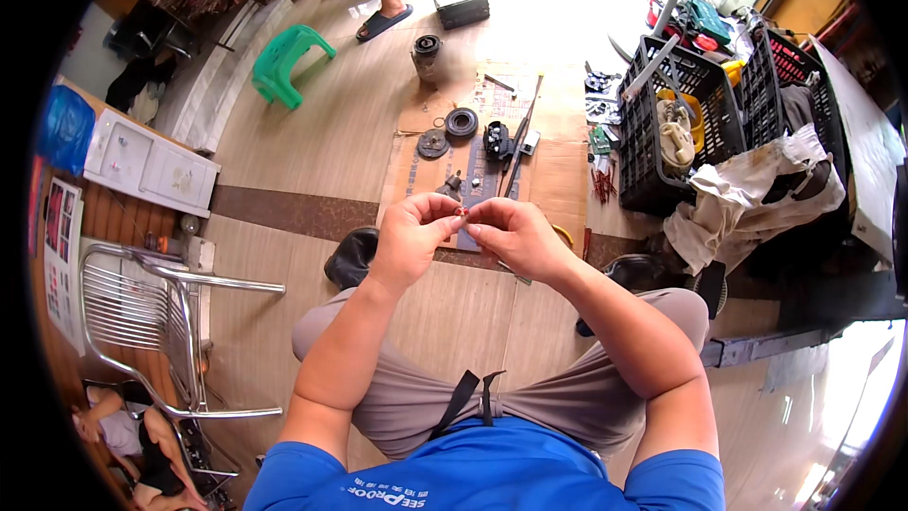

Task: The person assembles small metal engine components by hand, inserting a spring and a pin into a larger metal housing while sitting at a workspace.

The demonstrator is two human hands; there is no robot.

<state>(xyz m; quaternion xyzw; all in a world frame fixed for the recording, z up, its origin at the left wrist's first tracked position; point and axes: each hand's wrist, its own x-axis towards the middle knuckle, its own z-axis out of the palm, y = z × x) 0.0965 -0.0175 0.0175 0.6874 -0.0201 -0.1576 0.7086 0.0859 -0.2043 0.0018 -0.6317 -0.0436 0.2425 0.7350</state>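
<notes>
Head view, floor ahead: cardboard sheet with dark round machine parts and a black pump-like part
Right side: black crates, crumpled cloth
Left side: green stool, metal chair
Left hand: fingers curled, tips pinching small red piece
Right hand: fingertips pinched on the same piece, touching left fingertips
Red piece: between both hands, above the knees

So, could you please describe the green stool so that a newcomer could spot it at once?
Start at the cardboard sheet strewn with machine parts on the wooden floor. Look left, toward the white cabinet: the green stool stands alone between them. It is the only bright green plastic thing there.
</notes>
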